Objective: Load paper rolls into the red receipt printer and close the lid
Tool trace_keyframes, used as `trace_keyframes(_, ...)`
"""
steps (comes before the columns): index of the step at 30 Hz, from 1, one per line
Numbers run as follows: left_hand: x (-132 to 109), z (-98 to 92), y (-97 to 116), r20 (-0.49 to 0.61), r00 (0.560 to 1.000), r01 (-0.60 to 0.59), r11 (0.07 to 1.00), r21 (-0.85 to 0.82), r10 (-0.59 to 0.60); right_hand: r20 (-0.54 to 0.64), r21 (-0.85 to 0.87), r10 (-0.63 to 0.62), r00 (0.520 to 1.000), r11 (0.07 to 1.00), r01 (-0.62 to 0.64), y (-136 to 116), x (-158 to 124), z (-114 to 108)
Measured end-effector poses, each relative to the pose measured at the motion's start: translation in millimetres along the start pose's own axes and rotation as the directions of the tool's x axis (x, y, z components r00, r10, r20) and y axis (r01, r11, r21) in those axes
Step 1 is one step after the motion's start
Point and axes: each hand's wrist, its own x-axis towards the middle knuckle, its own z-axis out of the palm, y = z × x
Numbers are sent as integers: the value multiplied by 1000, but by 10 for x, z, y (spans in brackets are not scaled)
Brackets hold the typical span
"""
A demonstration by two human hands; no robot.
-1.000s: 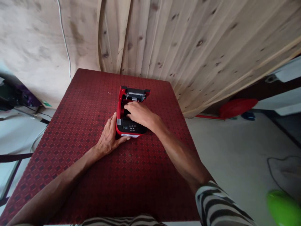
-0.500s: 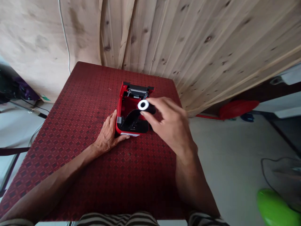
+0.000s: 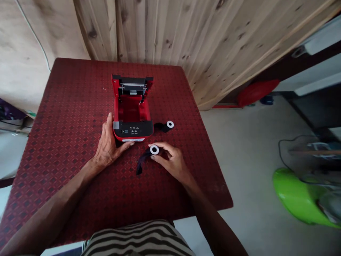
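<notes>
A small red and black printer (image 3: 132,108) stands on the red patterned table (image 3: 80,106) with its lid up and its red inner bay bare. My left hand (image 3: 108,144) lies against the printer's near left corner, fingers flat on the table and thumb along its front. My right hand (image 3: 170,160) rests on the table in front of the printer, fingertips pinched on a black ribbon spool with a white core (image 3: 153,150); a black ribbon strip (image 3: 140,163) trails from it to the left. A second black spool with a white core (image 3: 168,124) lies just right of the printer.
A wall of wooden planks (image 3: 173,32) rises behind the table. A white cable (image 3: 34,35) runs down the wall at the left. To the right, on the pale floor, are a red object (image 3: 255,90) by the wall and a bright green object (image 3: 298,195).
My right hand lifted a ribbon spool out of the printer bay and brought it down onto the table in front. A second spool now lies beside the printer. The left hand stayed put.
</notes>
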Motion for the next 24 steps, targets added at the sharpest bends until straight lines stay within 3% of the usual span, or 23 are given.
trace_keyframes(4,22,-32,17,13,1000,-3,1000,27,3,23,-40,-34,999,999,34,44,-8,-13)
trace_keyframes(8,39,-38,36,-3,1000,-3,999,33,3,55,20,-96,994,995,95,56,-27,-231)
trace_keyframes(11,50,-37,38,1,1000,-6,999,42,6,-107,82,-9,994,996,18,160,38,-432)
trace_keyframes(13,56,-37,37,3,1000,8,999,38,-8,-272,50,46,961,998,-34,262,155,-515)
trace_keyframes(15,59,-39,36,-1,1000,14,999,31,-14,-336,-32,34,941,998,-47,365,314,-532)
trace_keyframes(20,52,-33,30,-1,1000,-12,1000,14,12,-248,-163,-30,968,987,-12,495,621,-425)
trace_keyframes(24,35,-16,4,2,1000,16,999,-32,-16,-225,-72,-14,974,997,-2,291,541,-544)
